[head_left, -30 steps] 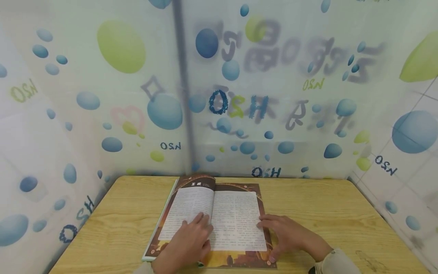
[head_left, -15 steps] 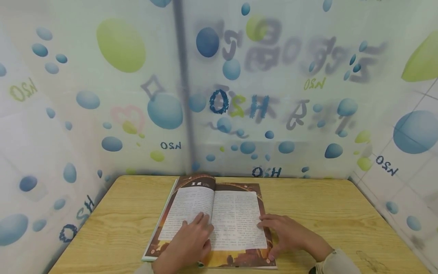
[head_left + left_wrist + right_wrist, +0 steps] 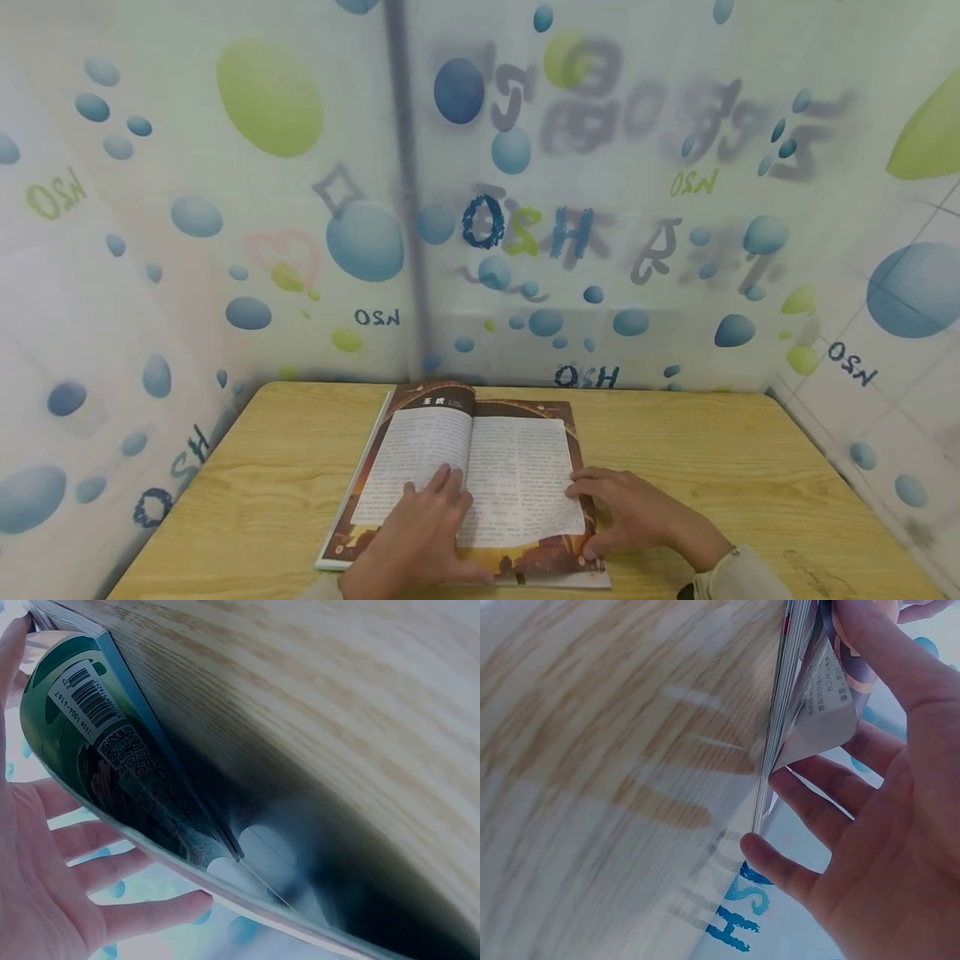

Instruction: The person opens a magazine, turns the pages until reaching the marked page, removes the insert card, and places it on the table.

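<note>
An open magazine (image 3: pixel 510 475), printed with dense text and brown borders, lies on the wooden table. My left hand (image 3: pixel 416 533) rests near its spine, fingers straight on the left page, thumb spread over the foot of the right page. In the left wrist view, its green back cover with a barcode label (image 3: pixel 90 701) curves away from the table. At the right edge, my right hand (image 3: pixel 637 512) holds a page, thumb at the lower corner and fingers higher along the edge. The right wrist view shows this page (image 3: pixel 829 712) bent up from the stack.
The wooden table (image 3: pixel 697 442) extends on both sides of the magazine. A pale curtain (image 3: pixel 300 192) with blue and green drops hangs right behind the table's back edge and along both sides.
The lower right corner of the page has lifted and curled, baring a strip of the page beneath. My left thumb has spread out to the right; the hands otherwise barely moved.
</note>
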Demonstrator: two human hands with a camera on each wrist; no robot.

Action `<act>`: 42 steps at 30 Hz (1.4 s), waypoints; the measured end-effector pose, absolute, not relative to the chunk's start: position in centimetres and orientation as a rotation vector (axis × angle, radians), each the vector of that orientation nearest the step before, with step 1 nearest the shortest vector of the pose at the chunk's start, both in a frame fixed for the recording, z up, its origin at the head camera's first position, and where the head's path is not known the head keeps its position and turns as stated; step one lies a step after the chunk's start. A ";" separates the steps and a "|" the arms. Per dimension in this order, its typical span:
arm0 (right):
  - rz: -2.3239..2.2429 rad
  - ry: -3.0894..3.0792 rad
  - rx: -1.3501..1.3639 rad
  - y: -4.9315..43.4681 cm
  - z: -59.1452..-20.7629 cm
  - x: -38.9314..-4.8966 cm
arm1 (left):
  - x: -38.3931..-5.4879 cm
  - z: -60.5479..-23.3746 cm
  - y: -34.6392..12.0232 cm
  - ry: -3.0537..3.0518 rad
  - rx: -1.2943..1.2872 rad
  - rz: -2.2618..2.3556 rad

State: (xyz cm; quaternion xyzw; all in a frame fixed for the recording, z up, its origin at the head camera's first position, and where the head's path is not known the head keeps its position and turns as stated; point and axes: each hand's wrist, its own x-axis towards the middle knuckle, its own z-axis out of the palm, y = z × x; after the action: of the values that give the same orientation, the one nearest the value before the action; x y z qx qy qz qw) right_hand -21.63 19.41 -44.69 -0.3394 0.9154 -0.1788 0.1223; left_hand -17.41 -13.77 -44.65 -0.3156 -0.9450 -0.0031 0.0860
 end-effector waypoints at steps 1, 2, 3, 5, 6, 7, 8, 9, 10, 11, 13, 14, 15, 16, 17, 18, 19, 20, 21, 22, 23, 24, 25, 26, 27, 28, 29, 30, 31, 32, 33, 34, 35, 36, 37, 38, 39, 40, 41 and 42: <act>-0.521 2.673 -0.980 19.4 -44.7 -21.6 | -17.4 -44.7 -13.7 -2.813 -0.939 0.003; -0.518 2.677 -0.976 19.3 -44.6 -21.6 | -17.4 -44.7 -13.7 -2.807 -0.939 0.017; -0.515 2.680 -0.970 19.3 -44.6 -21.6 | -17.3 -44.7 -13.7 -2.805 -0.940 0.026; -0.518 2.686 -0.986 19.3 -44.6 -21.7 | -17.3 -44.7 -13.7 -2.812 -0.944 0.036; -0.523 2.690 -0.997 19.3 -44.7 -21.7 | -17.3 -44.6 -13.6 -2.817 -0.948 0.037; -0.527 2.695 -1.008 19.3 -44.7 -21.7 | -17.3 -44.6 -13.6 -2.828 -0.952 0.029; -0.531 2.701 -1.021 19.3 -44.7 -21.7 | -17.3 -44.6 -13.6 -2.837 -0.958 0.021; -0.536 2.706 -1.025 19.3 -44.8 -21.8 | -17.3 -44.5 -13.6 -2.846 -0.962 0.015; -0.542 2.712 -1.033 19.3 -44.8 -21.8 | -17.3 -44.5 -13.6 -2.850 -0.964 0.015; -0.542 2.721 -1.039 19.3 -44.8 -21.8 | -17.2 -44.5 -13.6 -2.850 -0.966 0.017; -0.546 2.739 -1.042 19.3 -44.8 -21.7 | -17.2 -44.5 -13.6 -2.838 -0.969 0.023; -0.545 2.749 -1.042 19.3 -44.8 -21.7 | -17.2 -44.5 -13.7 -2.824 -0.971 0.032; -0.550 2.757 -1.045 19.3 -44.7 -21.7 | -17.3 -44.5 -13.7 -2.813 -0.971 0.036; -0.552 2.767 -1.049 19.4 -44.7 -21.7 | -17.3 -44.4 -13.7 -2.800 -0.972 0.039; -0.551 2.776 -1.049 19.4 -44.6 -21.6 | -17.3 -44.4 -13.7 -2.791 -0.971 0.042; -0.560 2.778 -1.056 19.5 -44.5 -21.6 | -17.3 -44.4 -13.8 -2.783 -0.970 0.047; -0.567 2.780 -1.059 19.6 -44.4 -21.6 | -17.3 -44.3 -13.8 -2.776 -0.966 0.056; -0.580 2.779 -1.060 19.7 -44.2 -21.6 | -17.3 -44.3 -13.8 -2.776 -0.962 0.057; -0.589 2.778 -1.069 19.8 -44.0 -21.5 | -17.3 -44.2 -13.8 -2.779 -0.958 0.059; -0.599 2.775 -1.064 19.9 -43.8 -21.5 | -17.3 -44.1 -13.8 -2.778 -0.955 0.062; -0.615 2.769 -1.064 20.0 -43.7 -21.5 | -17.3 -44.1 -13.8 -2.781 -0.952 0.063; -0.640 2.758 -1.063 20.1 -43.5 -21.5 | -17.3 -44.0 -13.8 -2.782 -0.951 0.061; -0.660 2.746 -1.056 20.2 -43.4 -21.5 | -17.3 -43.9 -13.8 -2.782 -0.951 0.060; -0.679 2.735 -1.045 20.3 -43.3 -21.5 | -17.3 -43.9 -13.9 -2.781 -0.953 0.057; -0.698 2.719 -1.036 20.4 -43.2 -21.5 | -17.3 -43.8 -13.9 -2.780 -0.955 0.058; -0.722 2.700 -1.014 20.5 -43.1 -21.5 | -17.3 -43.7 -13.9 -2.777 -0.958 0.061; -0.737 2.685 -0.996 20.6 -43.1 -21.5 | -17.3 -43.7 -14.0 -2.773 -0.963 0.069; -0.754 2.664 -0.969 20.7 -43.0 -21.5 | -17.4 -43.7 -14.0 -2.766 -0.973 0.078; -0.761 2.650 -0.947 20.7 -43.0 -21.5 | -17.4 -43.7 -14.0 -2.755 -0.988 0.086; -0.772 2.638 -0.921 20.8 -43.0 -21.4 | -17.4 -43.6 -14.0 -2.743 -1.008 0.089; -0.784 2.625 -0.895 20.8 -42.9 -21.4 | -17.4 -43.6 -14.1 -2.730 -1.035 0.079; -0.797 2.615 -0.871 20.8 -42.9 -21.3 | -17.4 -43.7 -14.1 -2.713 -1.071 0.068; -0.813 2.609 -0.853 20.8 -42.8 -21.3 | -17.4 -43.7 -14.1 -2.689 -1.112 0.057; -0.836 2.599 -0.839 20.8 -42.8 -21.3 | -17.4 -43.8 -14.1 -2.662 -1.159 0.036; -0.854 2.600 -0.829 20.8 -42.8 -21.3 | -17.4 -43.8 -14.1 -2.629 -1.205 0.018; -0.874 2.601 -0.819 20.8 -42.7 -21.2 | -17.4 -43.8 -14.1 -2.594 -1.251 0.002; -0.891 2.605 -0.808 20.8 -42.7 -21.2 | -17.4 -43.8 -14.0 -2.554 -1.296 -0.016; -0.905 2.613 -0.797 20.8 -42.8 -21.3 | -17.4 -43.9 -14.0 -2.512 -1.334 -0.019; -0.910 2.627 -0.784 20.7 -42.8 -21.3 | -17.4 -43.9 -13.9 -2.466 -1.365 -0.017; -0.914 2.638 -0.764 20.7 -42.8 -21.3 | -17.5 -43.9 -13.8 -2.424 -1.392 -0.008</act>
State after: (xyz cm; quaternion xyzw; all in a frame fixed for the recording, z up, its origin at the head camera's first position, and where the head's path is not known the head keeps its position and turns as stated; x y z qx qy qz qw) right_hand -21.33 20.73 -42.81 -0.2619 0.9045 -0.3133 0.1231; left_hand -17.47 -13.81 -43.88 -0.4905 -0.8542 -0.0027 0.1721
